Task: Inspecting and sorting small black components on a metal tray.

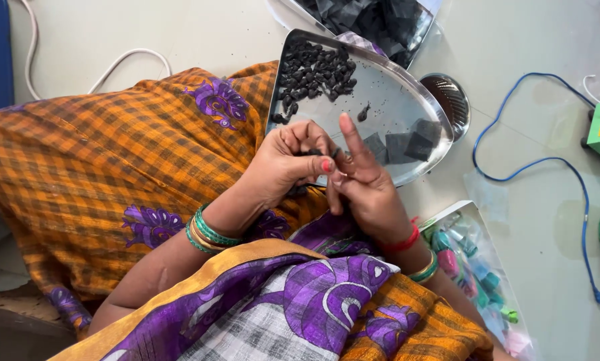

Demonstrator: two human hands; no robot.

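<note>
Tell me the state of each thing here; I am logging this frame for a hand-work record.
Left hand: fingers curled, pinching a small dark piece.
Right hand: index finger raised, other fingers meeting the left grip.
Small dark piece: held between both hands, mostly hidden.
Steel tray: tilted on the lap, part filled.
Dark lumps: heaped at the tray's upper end.
Dark square pieces: lying loose by the tray's rim.
Blue cable: slack on the floor.

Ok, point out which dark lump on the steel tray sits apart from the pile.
The single small dark lump near the middle of the steel tray, with bare metal all round it. The others are heaped in the pile at the tray's far left end.
</note>
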